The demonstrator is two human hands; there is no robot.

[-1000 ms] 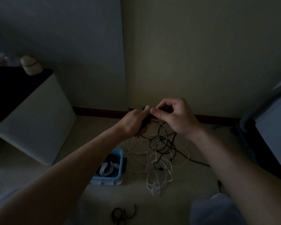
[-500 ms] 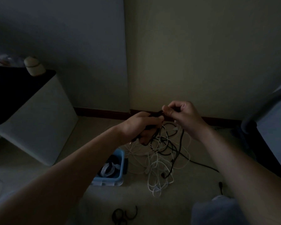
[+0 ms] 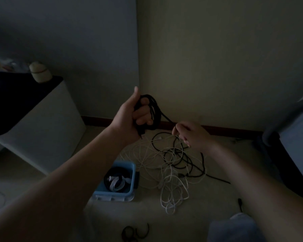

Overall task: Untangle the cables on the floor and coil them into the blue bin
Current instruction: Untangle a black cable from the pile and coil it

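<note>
Blue bin (image 3: 112, 197) on the floor (image 3: 199, 217), part-filled. Left hand (image 3: 128, 116), now lifted clear of the right, fingers (image 3: 143, 111) curled round the black cable coil (image 3: 155, 109). Right hand (image 3: 194, 135) pinches its trailing strand above the tangle (image 3: 171, 165); coiling is probably advancing.

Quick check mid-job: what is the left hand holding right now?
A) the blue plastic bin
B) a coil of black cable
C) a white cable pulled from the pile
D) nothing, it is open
B: the left hand grips several loops of the thin black cable, raised above the tangle of white and black cables on the floor, and the right hand pinches the strand running from those loops.
</note>
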